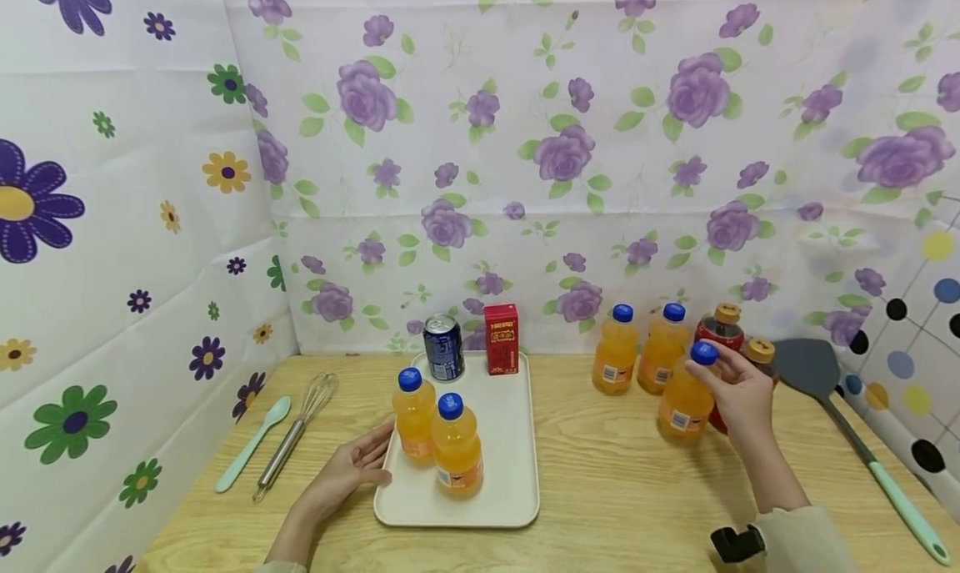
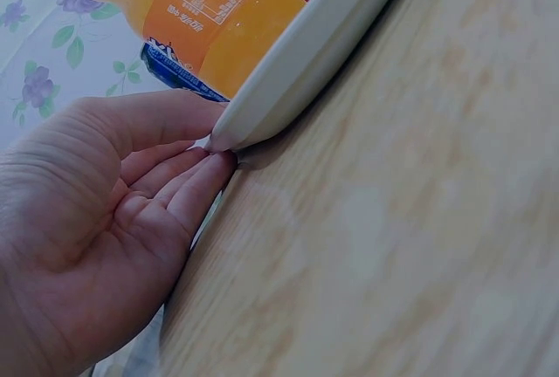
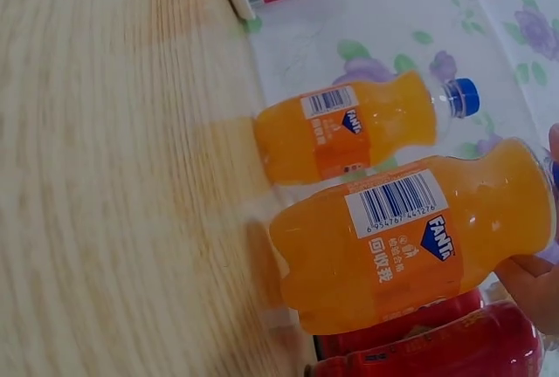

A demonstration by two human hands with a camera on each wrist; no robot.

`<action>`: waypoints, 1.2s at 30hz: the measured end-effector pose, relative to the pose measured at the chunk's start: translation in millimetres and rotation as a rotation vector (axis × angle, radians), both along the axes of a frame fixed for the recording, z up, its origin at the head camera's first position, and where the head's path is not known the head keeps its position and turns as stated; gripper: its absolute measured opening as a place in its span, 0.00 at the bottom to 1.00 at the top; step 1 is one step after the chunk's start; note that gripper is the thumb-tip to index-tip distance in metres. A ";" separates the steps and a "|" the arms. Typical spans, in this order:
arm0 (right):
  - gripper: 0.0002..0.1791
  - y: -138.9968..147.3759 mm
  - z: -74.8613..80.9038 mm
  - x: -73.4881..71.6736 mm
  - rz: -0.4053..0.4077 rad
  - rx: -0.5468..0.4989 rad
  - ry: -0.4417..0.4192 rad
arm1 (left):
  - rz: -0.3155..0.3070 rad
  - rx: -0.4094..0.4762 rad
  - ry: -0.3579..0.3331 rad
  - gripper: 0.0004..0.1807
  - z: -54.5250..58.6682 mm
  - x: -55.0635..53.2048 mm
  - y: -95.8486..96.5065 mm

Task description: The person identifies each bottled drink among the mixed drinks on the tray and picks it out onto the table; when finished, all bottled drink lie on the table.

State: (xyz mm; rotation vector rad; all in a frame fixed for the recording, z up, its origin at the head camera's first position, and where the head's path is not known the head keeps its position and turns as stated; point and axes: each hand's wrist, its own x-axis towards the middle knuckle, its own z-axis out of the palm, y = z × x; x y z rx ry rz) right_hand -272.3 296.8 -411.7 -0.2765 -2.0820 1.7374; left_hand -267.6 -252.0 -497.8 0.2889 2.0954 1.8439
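Note:
My left hand pinches the left rim of a cream tray, thumb on top and fingers at its underside in the left wrist view. Two orange Fanta bottles with blue caps stand on the tray's left side. At the right, my right hand grips another Fanta bottle by its neck, close under the blue cap. The label and barcode of this Fanta bottle face the right wrist camera. Two more Fanta bottles stand behind it by the wall.
A dark blue can and a red carton stand at the tray's back. Cola bottles with orange caps are partly hidden behind my right hand. A spatula lies far right; a whisk and a spoon lie left.

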 end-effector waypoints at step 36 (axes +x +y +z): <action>0.31 4.3 -3.2 -2.0 0.090 0.185 0.023 | -0.020 -0.012 0.011 0.51 1.3 0.2 0.0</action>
